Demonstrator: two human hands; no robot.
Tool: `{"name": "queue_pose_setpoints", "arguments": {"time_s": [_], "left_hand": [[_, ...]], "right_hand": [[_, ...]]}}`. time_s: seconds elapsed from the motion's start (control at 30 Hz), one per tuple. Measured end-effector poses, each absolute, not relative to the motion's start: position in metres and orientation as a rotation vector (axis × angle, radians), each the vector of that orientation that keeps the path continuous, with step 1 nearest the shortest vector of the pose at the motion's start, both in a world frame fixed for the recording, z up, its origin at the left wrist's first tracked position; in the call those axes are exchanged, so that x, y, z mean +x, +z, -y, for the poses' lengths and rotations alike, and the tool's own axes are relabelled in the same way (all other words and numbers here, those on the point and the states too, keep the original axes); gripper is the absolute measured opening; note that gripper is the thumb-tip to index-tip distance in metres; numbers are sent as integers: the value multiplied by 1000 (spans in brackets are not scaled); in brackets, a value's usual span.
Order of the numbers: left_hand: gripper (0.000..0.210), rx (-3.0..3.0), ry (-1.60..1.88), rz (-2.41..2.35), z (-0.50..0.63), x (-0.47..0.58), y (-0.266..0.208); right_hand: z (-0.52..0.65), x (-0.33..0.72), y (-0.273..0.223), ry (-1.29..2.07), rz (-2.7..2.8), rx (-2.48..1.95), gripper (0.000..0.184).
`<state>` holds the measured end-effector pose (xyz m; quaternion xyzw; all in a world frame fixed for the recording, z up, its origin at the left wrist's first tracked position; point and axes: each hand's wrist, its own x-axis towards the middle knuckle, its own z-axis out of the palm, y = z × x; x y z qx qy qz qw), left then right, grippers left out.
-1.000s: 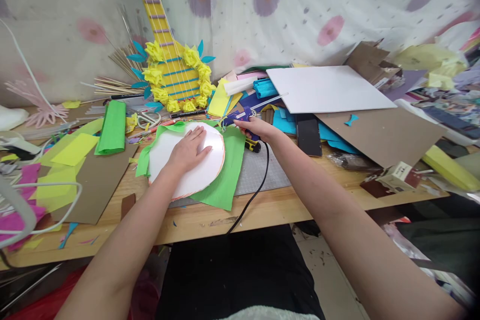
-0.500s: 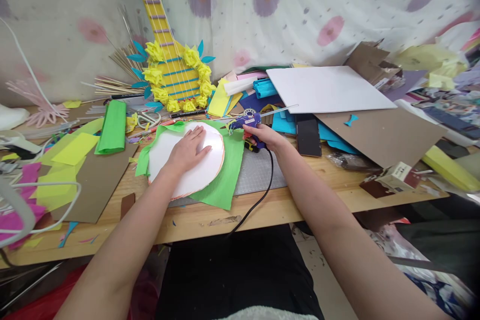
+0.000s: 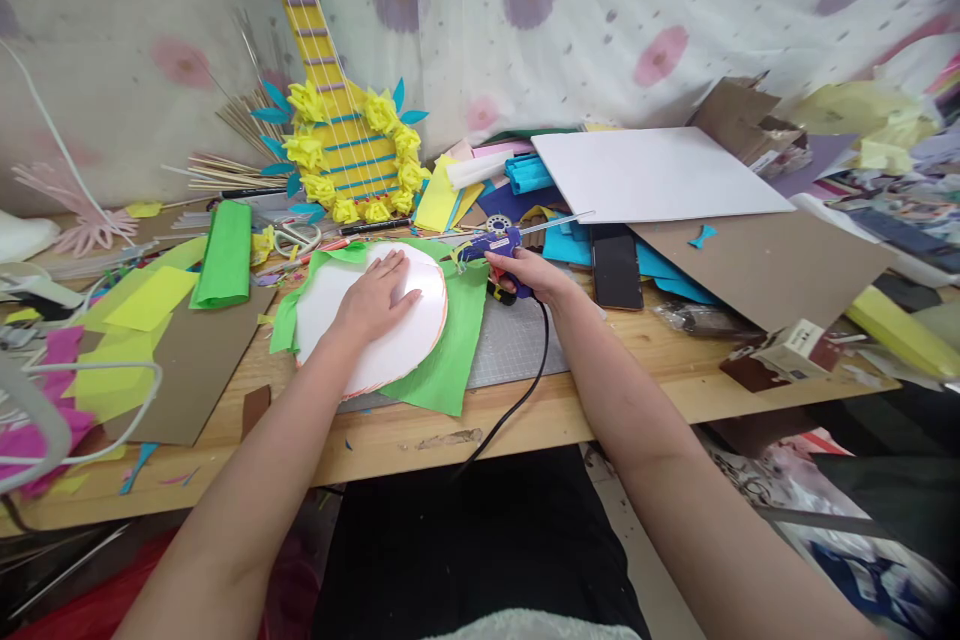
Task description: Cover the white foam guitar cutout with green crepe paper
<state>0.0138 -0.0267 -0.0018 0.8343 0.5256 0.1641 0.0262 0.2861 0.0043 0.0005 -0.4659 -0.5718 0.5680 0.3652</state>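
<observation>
A white rounded board (image 3: pixel 405 335) lies on a sheet of green crepe paper (image 3: pixel 457 340), whose upper left edge is folded over the board. My left hand (image 3: pixel 376 295) rests flat on the board with its fingers stretched out. In my right hand (image 3: pixel 529 272) is a blue hot glue gun (image 3: pixel 491 243), its nozzle pointing left over the right upper edge of the board and the green paper. A clear glue stick sticks out of its back. Its black cord (image 3: pixel 517 405) runs down over the table edge. Under the paper lies a grey cutting mat (image 3: pixel 517 350).
A yellow paper guitar (image 3: pixel 352 155) with yellow flowers stands at the back. A phone (image 3: pixel 616 267), a white foam board (image 3: pixel 660 175) and brown cardboard (image 3: pixel 772 265) lie to the right. On the left are a green crepe roll (image 3: pixel 223 255), scissors (image 3: pixel 298 237) and yellow paper (image 3: pixel 150 300).
Almost nothing differs. Both hands keep their places, and the glue gun stays at the board's upper right edge. The view has shifted very slightly.
</observation>
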Motion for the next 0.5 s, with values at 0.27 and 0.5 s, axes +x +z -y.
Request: {"name": "queue_pose_setpoints", "arguments": {"time_s": [0.27,0.5], "left_hand": [[63,2577,474,-1644,28,15,0],[63,2583,472,-1642,28,15,0]], "right_hand": [[-4,290,-2,1489,1496,-1220,43],[-10,288,-3,1490,1522,-1210,43]]}}
